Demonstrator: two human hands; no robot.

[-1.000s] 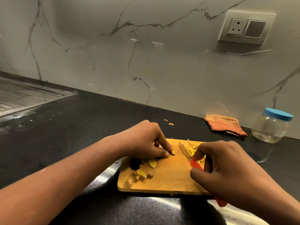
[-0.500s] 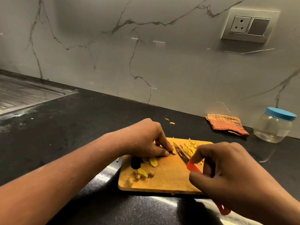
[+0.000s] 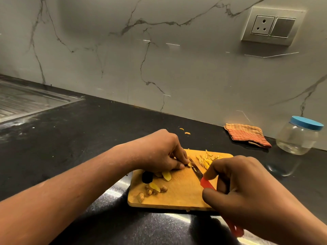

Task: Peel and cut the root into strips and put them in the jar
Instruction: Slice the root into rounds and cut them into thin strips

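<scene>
A wooden cutting board (image 3: 178,197) lies on the black counter. My left hand (image 3: 159,151) pinches a small yellow root slice (image 3: 189,164) down on the board. My right hand (image 3: 242,188) grips the red handle of a knife (image 3: 195,168), whose dark blade rests against that slice. A pile of cut yellow strips (image 3: 207,159) lies at the board's far right. Two peeled slices (image 3: 166,175) and brown peel scraps (image 3: 152,190) lie on the near left of the board. The clear jar with a blue lid (image 3: 299,137) stands shut at the far right.
An orange striped cloth (image 3: 247,134) lies by the wall left of the jar. Two yellow bits (image 3: 184,131) sit on the counter behind the board. A steel sink drainer (image 3: 26,101) is at the far left. A wall socket (image 3: 272,26) is above.
The knife blade has moved left from the strip pile to the slice under my left fingers. My left hand has stayed in place.
</scene>
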